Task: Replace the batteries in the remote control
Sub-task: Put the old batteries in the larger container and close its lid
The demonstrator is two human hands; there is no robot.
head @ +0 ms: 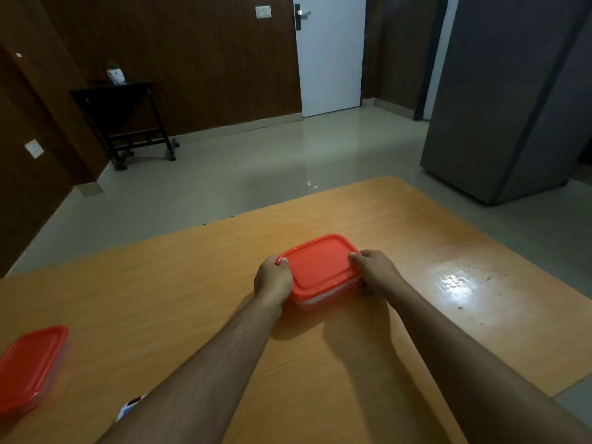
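A clear plastic container with a red lid sits on the wooden table, lid on. My left hand grips its left end, thumb on the lid's corner. My right hand grips its right end, fingers curled over the lid's edge. What is inside the container is hidden. A small white and blue object with a dark part, perhaps the remote control, peeks out from under my left forearm near the front edge.
A second red-lidded container lies at the table's left edge. Beyond the table are a tiled floor, a dark side table with a small potted plant, a white door and a grey cabinet at right.
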